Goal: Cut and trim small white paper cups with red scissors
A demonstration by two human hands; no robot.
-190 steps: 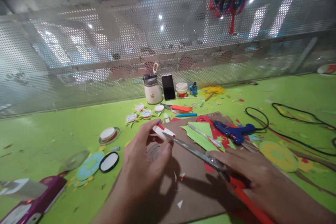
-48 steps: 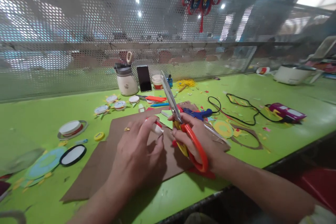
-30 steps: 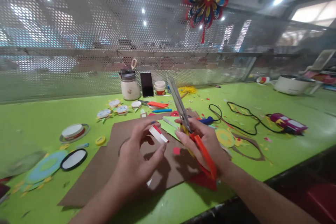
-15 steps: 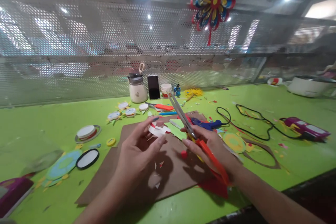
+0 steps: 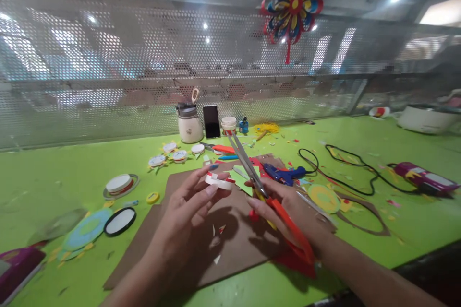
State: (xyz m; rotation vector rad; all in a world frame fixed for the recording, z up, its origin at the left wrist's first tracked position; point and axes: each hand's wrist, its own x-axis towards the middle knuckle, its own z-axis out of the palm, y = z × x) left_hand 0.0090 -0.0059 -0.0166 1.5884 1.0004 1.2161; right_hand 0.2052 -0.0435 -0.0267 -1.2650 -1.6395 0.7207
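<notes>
My left hand (image 5: 189, 199) pinches a small white paper ring (image 5: 220, 182) with red on its inside between thumb and fingers. Across from it, my right hand (image 5: 279, 201) grips a pair of scissors (image 5: 264, 187) by the orange handles, and the blades point up and away from me, slightly apart. The blades stand to the right of the ring without touching it. Below both hands lies a brown cardboard sheet (image 5: 201, 259) with small white paper scraps (image 5: 216, 259) on it. Light green paper (image 5: 247, 184) and red paper (image 5: 297, 265) lie by my right hand.
A blue glue gun (image 5: 284, 173) with a black cord lies right of the cardboard. Behind stand a white bottle (image 5: 189, 127), a phone (image 5: 212, 122) and a tub (image 5: 229, 124). Paper-flower discs (image 5: 157, 161) and a black-rimmed disc (image 5: 120, 221) lie left on the green table (image 5: 82, 163).
The ring in my left hand has turned, so its white outer band now faces me more. The scissors have shifted only slightly and stay in my right hand.
</notes>
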